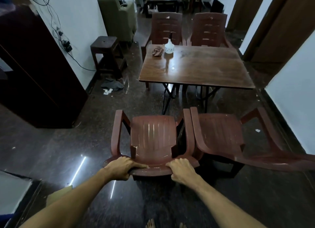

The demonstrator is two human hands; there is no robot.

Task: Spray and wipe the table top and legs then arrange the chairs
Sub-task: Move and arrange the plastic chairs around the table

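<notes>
Arranging the seating: a person's left grip (121,166) and right grip (180,169) both clasp the top rim of the backrest of a reddish-brown plastic armchair (153,139), with the fingers of each curled round the edge and both forearms stretched forward. The armchair stands on the dark polished floor (51,151) facing the wooden desk (204,67), set apart from the desk's near edge.

A second armchair (219,134) of the same make stands just beside it on the right. Their armrests are close together, though whether they touch cannot be told.

At the desk's far left corner a white spray bottle (169,47) stands upright, with a crumpled striped cloth (157,51) lying just to its left. Two more matching chairs, the far left chair (166,29) and the far right chair (210,27), sit side by side against the desk's far edge, facing the camera.

Left of the desk, a dark wooden stool (106,46) stands by the white wall, with grey rags (112,85) on the floor near its feet. A tall dark cabinet (34,65) fills the left of the frame.
</notes>
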